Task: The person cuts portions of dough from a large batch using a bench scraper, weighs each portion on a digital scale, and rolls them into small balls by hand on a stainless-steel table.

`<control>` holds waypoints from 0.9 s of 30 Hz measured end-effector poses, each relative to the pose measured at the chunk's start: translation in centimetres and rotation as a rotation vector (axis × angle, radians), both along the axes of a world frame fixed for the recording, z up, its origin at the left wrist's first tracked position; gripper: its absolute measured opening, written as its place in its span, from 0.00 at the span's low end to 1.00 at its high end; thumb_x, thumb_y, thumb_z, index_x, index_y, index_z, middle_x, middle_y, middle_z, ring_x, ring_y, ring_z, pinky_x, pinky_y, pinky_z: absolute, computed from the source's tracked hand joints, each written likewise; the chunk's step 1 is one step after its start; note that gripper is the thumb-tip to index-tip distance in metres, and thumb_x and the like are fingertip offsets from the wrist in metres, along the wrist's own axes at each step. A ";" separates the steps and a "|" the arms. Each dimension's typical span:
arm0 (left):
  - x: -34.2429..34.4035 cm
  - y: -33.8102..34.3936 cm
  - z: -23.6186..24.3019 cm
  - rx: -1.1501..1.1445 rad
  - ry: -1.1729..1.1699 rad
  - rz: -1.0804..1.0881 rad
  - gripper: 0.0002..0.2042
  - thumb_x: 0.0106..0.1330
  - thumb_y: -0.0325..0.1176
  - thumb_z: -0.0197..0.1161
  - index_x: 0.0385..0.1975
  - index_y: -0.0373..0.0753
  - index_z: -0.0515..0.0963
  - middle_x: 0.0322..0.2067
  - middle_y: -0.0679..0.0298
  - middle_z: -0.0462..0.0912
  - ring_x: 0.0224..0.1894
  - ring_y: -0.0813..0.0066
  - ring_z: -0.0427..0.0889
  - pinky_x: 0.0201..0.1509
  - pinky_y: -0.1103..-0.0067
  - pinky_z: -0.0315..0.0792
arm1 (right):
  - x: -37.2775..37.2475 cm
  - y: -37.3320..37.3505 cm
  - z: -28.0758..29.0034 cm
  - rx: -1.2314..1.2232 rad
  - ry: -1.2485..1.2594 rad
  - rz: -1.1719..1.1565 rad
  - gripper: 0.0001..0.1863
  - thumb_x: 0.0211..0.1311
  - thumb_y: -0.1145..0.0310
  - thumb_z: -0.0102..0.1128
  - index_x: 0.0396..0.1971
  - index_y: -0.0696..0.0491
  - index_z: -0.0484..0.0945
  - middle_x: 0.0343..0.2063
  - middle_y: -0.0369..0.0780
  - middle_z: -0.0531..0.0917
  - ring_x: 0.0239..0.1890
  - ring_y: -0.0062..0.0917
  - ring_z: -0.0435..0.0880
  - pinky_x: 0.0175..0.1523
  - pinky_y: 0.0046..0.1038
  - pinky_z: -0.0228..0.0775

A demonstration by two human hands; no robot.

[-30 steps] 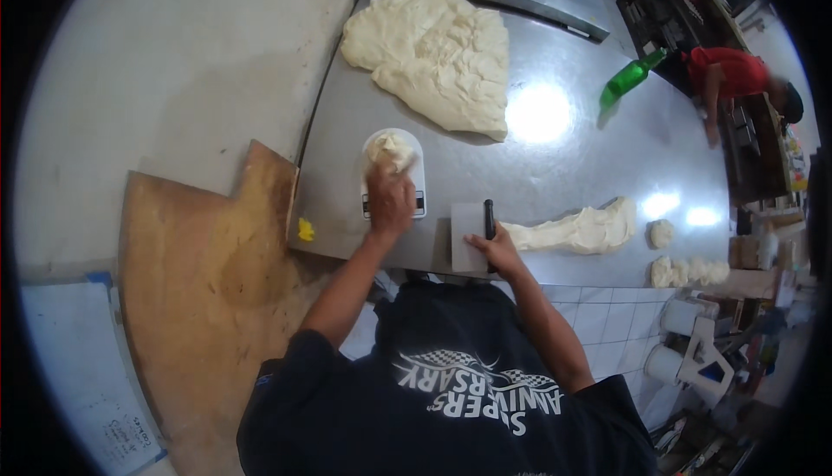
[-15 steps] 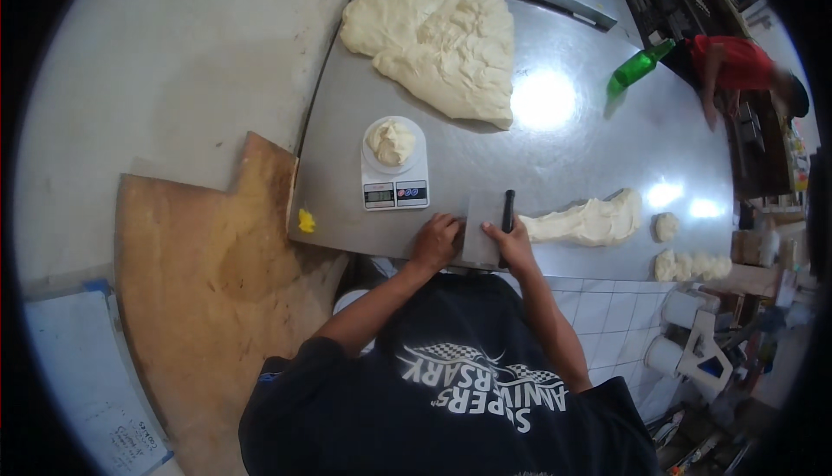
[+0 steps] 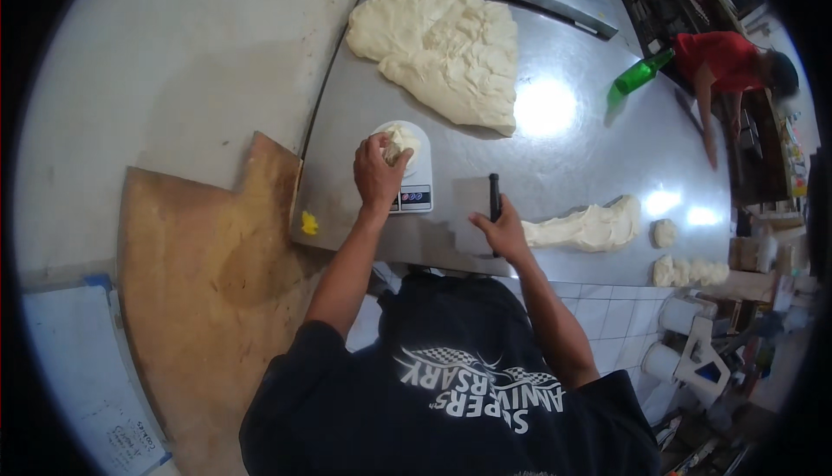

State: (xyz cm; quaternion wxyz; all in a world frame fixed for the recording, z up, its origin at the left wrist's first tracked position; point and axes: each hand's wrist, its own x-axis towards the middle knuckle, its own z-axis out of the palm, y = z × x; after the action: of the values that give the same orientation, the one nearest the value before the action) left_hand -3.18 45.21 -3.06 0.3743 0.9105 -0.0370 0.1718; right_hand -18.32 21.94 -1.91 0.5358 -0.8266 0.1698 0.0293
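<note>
Left hand [image 3: 373,177]: thumb and fingers closed around dough lump [image 3: 404,141], on the scale [image 3: 424,164], 10 o'clock from right hand [image 3: 505,232]. Right grip: clamped on scraper [image 3: 495,194] handle, by table [image 3: 555,164] near edge. Big dough [image 3: 442,56] at 1 o'clock of lump, strip [image 3: 594,226] at 3 o'clock of right hand. Lump looks light, soft, probably tacky; should stretch if pinched. Cup it low, both sides.

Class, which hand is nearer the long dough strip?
Right. The right hand is beside the narrow left end of the long dough strip; the left hand is farther left, at the dough lump on the scale.
</note>
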 end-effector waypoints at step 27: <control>-9.5 1.0 -0.4 -0.442 0.018 -0.415 0.07 0.72 0.27 0.61 0.45 0.33 0.78 0.44 0.51 0.83 0.48 0.52 0.83 0.56 0.66 0.76 | 15.9 5.8 -2.4 -0.165 -0.225 0.173 0.25 0.55 0.62 0.75 0.45 0.61 0.73 0.37 0.58 0.85 0.42 0.55 0.86 0.47 0.46 0.77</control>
State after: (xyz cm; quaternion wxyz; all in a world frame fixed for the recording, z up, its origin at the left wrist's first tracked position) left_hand -12.69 46.26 -3.44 0.5907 0.7815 -0.1806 0.0874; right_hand -2.42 27.70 -4.28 0.4772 -0.8774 0.0387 -0.0316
